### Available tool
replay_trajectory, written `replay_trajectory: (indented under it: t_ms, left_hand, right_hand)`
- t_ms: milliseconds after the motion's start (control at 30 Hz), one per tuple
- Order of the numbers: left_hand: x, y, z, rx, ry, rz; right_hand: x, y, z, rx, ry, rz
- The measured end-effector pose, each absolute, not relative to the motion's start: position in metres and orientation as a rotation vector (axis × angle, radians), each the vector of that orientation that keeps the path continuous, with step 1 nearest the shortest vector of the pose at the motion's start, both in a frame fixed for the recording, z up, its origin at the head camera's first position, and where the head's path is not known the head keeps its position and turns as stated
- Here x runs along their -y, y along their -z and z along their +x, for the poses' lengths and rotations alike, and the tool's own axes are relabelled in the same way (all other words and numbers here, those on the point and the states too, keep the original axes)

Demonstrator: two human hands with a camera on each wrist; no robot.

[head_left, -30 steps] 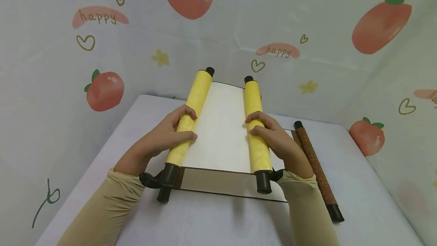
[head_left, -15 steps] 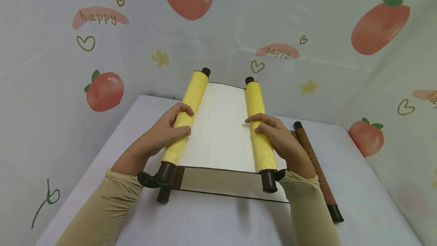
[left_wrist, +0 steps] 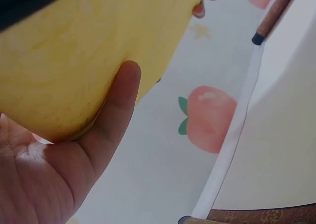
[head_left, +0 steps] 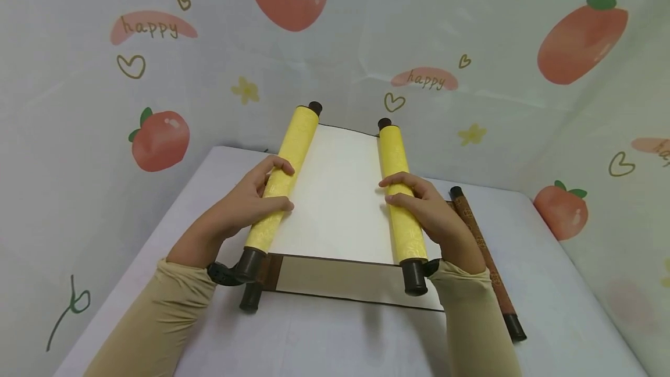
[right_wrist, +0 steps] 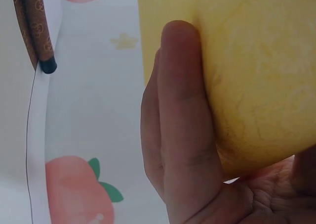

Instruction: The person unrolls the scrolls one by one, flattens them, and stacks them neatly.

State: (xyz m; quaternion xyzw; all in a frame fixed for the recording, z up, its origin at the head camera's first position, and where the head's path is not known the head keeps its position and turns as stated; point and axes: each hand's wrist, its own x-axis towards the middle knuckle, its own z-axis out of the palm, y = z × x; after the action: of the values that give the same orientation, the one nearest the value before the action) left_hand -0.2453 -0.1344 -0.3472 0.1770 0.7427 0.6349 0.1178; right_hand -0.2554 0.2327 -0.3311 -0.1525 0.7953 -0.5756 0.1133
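A scroll with two yellow rolls is partly unrolled in the air, its white sheet (head_left: 337,202) stretched between them. Around the left yellow roll (head_left: 299,135) my left hand (head_left: 238,205) curls, thumb on the inner side. My right hand (head_left: 434,214) grips the right yellow roll (head_left: 394,150) near its middle. Dark knobs (head_left: 414,278) cap the roll ends. The left wrist view shows the thumb (left_wrist: 116,100) pressed against yellow covering; in the right wrist view the thumb (right_wrist: 182,110) lies along the other roll.
Beneath the held scroll, a second scroll lies unrolled on the white table (head_left: 314,342). Its grey-beige panel (head_left: 335,275) shows in front, and its brown patterned right roller (head_left: 484,255) lies at the right. A fruit-printed cloth (head_left: 335,63) hangs behind.
Both hands have moved slightly apart, the left roll going left and the right roll going right. A little more white sheet shows between them. The lower scroll stays put.
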Motion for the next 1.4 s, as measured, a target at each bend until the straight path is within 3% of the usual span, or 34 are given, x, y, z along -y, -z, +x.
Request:
replay_trajectory:
  t_ms: [367, 900, 1400]
  left_hand:
    - [0.141, 0.341, -0.246, -2.204, -1.841, 0.451]
    - [0.139, 0.347, -0.246, -2.234, -1.832, 0.495]
    - [0.153, 0.340, -0.247, -2.333, -1.744, 0.487]
  right_hand:
    - [-0.235, 0.327, -0.257, -2.328, 1.696, -0.327]
    - [-0.239, 0.334, -0.257, -2.394, 1.630, -0.438]
    - [-0.249, 0.326, -0.257, -2.327, 1.701, -0.308]
